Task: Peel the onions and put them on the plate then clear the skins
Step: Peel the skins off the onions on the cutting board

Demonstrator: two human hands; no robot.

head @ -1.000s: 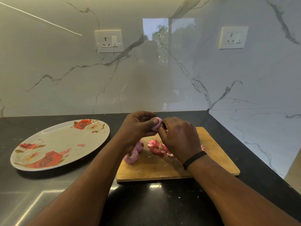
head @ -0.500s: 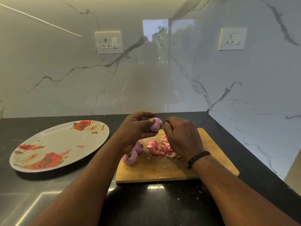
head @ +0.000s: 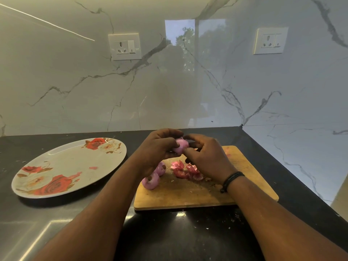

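My left hand (head: pixel 160 147) grips a small pinkish-purple onion (head: pixel 181 146) above the wooden cutting board (head: pixel 188 196). My right hand (head: pixel 205 157) meets it from the right, thumb and fingertips pinching at the onion's surface. Two more purple onions (head: pixel 151 180) lie on the board's left part, partly hidden under my left wrist. A heap of red onion skins (head: pixel 185 171) lies on the board below my hands. The oval rose-patterned plate (head: pixel 62 162) sits to the left on the black counter, with only a small pink scrap on it.
The black counter (head: pixel 178 236) carries small skin crumbs near the board's front edge. Marble walls rise behind and to the right, forming a corner close past the board. Two wall sockets (head: pixel 125 46) sit high on the back wall.
My right hand has shifted from covering the onion's right side to pinching it with fingers spread. The onion stays in my left hand at about the same height.
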